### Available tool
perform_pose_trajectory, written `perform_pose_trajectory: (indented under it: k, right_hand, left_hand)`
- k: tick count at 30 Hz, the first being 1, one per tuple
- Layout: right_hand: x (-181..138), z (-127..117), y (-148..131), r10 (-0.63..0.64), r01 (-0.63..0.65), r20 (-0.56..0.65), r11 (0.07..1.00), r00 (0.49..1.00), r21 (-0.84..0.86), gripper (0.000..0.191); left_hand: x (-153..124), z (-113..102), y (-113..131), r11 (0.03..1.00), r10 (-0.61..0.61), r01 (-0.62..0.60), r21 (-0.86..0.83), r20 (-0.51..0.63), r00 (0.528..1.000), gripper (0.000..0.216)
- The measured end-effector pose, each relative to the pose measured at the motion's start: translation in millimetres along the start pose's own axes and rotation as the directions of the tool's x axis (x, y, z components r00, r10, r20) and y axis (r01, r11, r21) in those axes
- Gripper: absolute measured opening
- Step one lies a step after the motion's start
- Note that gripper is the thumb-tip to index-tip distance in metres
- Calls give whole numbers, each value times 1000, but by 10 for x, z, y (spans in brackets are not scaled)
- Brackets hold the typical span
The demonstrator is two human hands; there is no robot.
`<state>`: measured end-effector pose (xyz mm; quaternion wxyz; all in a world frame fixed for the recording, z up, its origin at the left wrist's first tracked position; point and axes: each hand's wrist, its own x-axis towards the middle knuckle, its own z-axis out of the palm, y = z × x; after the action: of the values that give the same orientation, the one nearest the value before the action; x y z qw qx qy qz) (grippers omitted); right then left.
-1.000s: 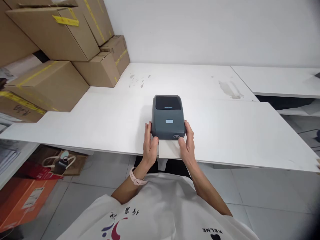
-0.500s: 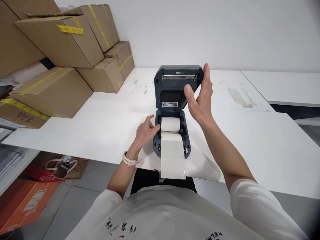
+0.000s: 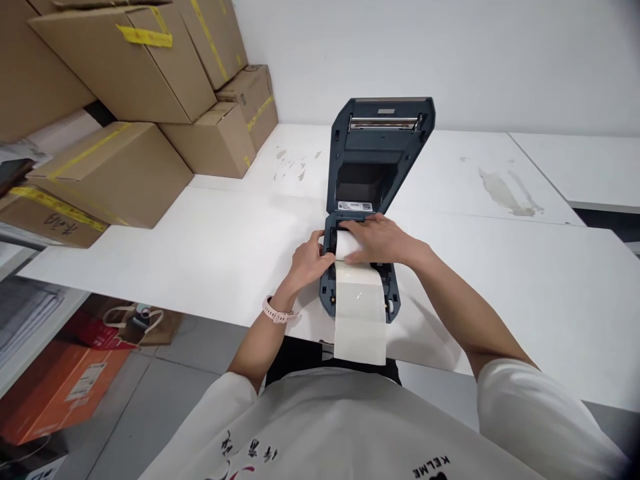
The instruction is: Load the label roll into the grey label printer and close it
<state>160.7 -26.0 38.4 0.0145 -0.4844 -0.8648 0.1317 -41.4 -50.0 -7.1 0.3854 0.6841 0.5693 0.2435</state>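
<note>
Fingers and thumb parted, the right hand (image 3: 381,241) spans a white cylindrical paper roll (image 3: 344,245), hiding its right end inside an open dark blue-grey plastic printer (image 3: 364,183) on the white desk (image 3: 240,253); the half-curled left hand (image 3: 309,263) touches its left edge, both grips unclear.

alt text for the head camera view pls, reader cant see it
A person's right hand lies over a white paper roll inside an open dark printer, the left hand at its left edge; a paper strip extends past its front. Cardboard boxes stand left on the white table.
</note>
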Motion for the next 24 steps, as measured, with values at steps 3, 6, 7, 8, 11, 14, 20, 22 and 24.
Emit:
perform_pose_trajectory:
  k: [3, 6, 7, 8, 11, 14, 20, 22, 24]
  right_hand:
    - [114, 32, 33, -30, 36, 112, 998, 993, -45, 81]
    - [-7, -78, 72, -54, 52, 14, 993, 998, 106, 87]
    - [-115, -129, 94, -65, 69, -27, 978, 998, 197, 88]
    - [-251, -174, 124, -73, 93, -77, 950, 994, 297, 88]
    - [-732, -181, 272, 4, 169, -304, 825, 953, 540, 81]
    - [-1117, 97, 510, 217, 189, -477, 722, 852, 665, 74]
    - [-1283, 859, 990, 635, -28, -332, 487, 697, 873, 73]
    - [-1284, 964, 1058, 655, -56, -283, 445, 701, 894, 82]
    - [-1298, 1002, 1085, 627, -77, -253, 450, 737, 890, 94]
  left_hand:
    - [0, 4, -5, 1000, -4, 4, -18, -8, 1000, 60]
    - [-8, -3, -3, 998, -12, 12, -55, -4, 1000, 62]
    - [-12, -6, -3, 998, -14, 14, -69, 1, 1000, 63]
    - [-17, -9, -3, 996, -14, 15, -83, 8, 1000, 65]
    - [-24, -8, -13, 994, -4, 5, -112, 14, 1000, 66]
    - [-19, 5, -34, 995, 1, -2, -104, -4, 1000, 64]
    - [-12, 20, -46, 995, -2, 1, -97, -16, 1000, 64]
    - [-13, 21, -39, 994, -1, -1, -106, -24, 1000, 64]
    - [-11, 23, -33, 994, 0, -4, -113, -33, 999, 64]
